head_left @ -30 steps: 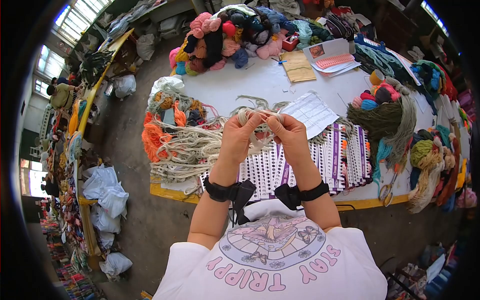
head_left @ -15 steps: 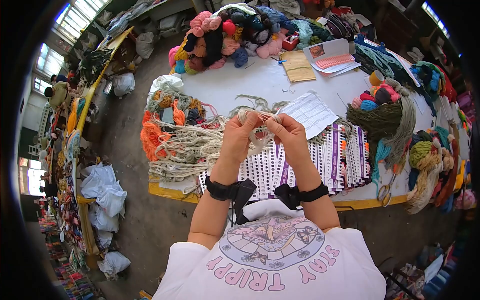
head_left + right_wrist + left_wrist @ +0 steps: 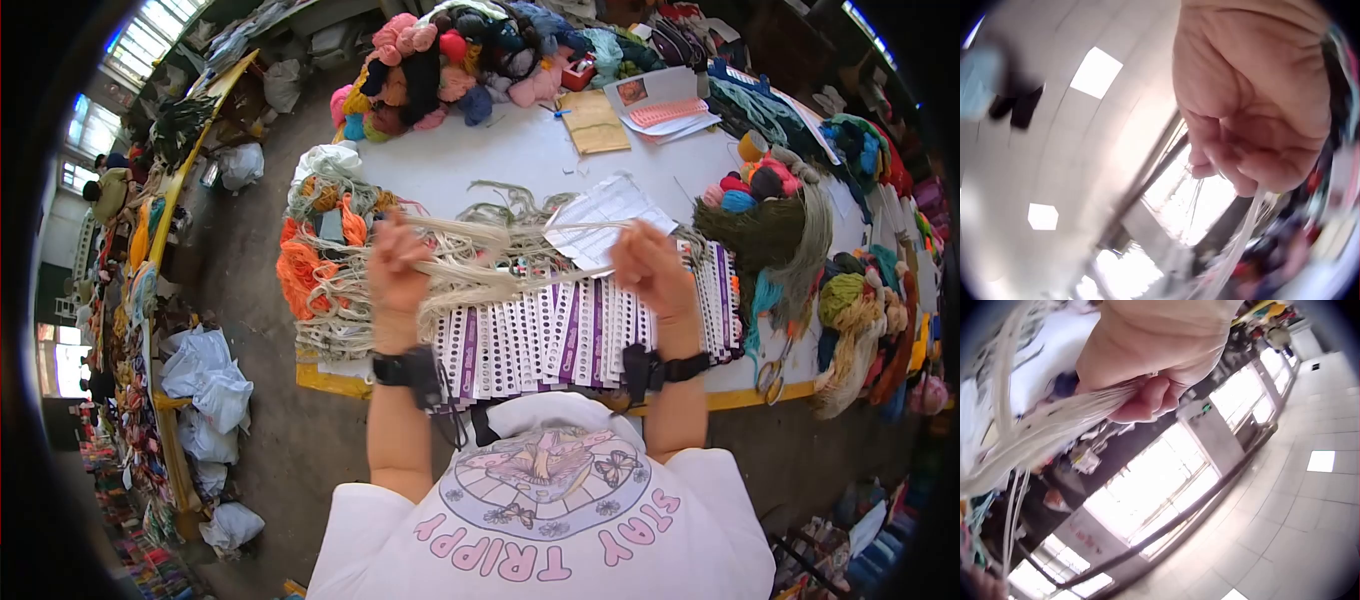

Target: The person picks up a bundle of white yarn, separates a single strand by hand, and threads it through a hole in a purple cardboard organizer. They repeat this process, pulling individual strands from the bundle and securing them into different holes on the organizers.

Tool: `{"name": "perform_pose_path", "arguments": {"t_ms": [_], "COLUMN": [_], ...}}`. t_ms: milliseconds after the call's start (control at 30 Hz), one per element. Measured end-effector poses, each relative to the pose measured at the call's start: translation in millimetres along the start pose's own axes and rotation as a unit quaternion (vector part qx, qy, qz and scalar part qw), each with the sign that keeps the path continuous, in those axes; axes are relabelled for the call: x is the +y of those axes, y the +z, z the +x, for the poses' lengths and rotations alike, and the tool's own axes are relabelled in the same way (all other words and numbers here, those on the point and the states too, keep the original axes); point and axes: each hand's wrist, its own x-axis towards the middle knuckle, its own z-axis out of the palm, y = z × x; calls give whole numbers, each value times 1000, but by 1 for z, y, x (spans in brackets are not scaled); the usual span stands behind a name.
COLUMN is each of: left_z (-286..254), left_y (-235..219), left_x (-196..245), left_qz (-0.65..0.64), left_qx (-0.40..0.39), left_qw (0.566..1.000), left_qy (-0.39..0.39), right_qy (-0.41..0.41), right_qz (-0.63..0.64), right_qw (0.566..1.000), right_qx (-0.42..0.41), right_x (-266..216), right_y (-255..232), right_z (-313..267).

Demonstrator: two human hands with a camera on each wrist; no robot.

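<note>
Head cam: left hand [image 3: 398, 262] gripping, right hand [image 3: 648, 265] pinching pale yarn [image 3: 460, 230], strung left-to-right between 'em, thicker bunch nearer the left one.

Shirt [image 3: 545, 510], white: pink lettering, "STAY TRIPPY". Perforated cards [image 3: 571, 330], on counter [image 3: 430, 165]: white lettering on purple bands, too small to read surely. Paper sheet [image 3: 612, 208], white: fine print, illegible. Wall [image 3: 1082, 532] between windows: red marking, blurred.

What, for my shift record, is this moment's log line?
left hand: grips yarn | right hand: grips yarn | yarn: stretched between hands | cards: on table
</note>
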Motion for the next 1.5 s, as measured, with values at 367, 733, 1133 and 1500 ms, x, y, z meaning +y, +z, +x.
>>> {"name": "perform_pose_path", "arguments": {"t_ms": [367, 733, 1133, 1500], "left_z": [-118, -39, 2, 23], "left_y": [-99, -69, -157, -182], "left_x": [336, 125, -137, -159], "left_qz": [233, 256, 517, 435], "left_qx": [339, 132, 251, 281], "left_qw": [882, 957, 785, 811], "left_qy": [230, -28, -231, -273], "right_qy": [-244, -60, 95, 271], "right_qz": [281, -678, -385, 82], "right_qw": [852, 688, 866, 947], "right_qx": [367, 252, 306, 152], "right_x": [-135, -27, 177, 158], "right_y": [-286, -207, -137, -106], "right_z": [-197, -121, 27, 1]}}
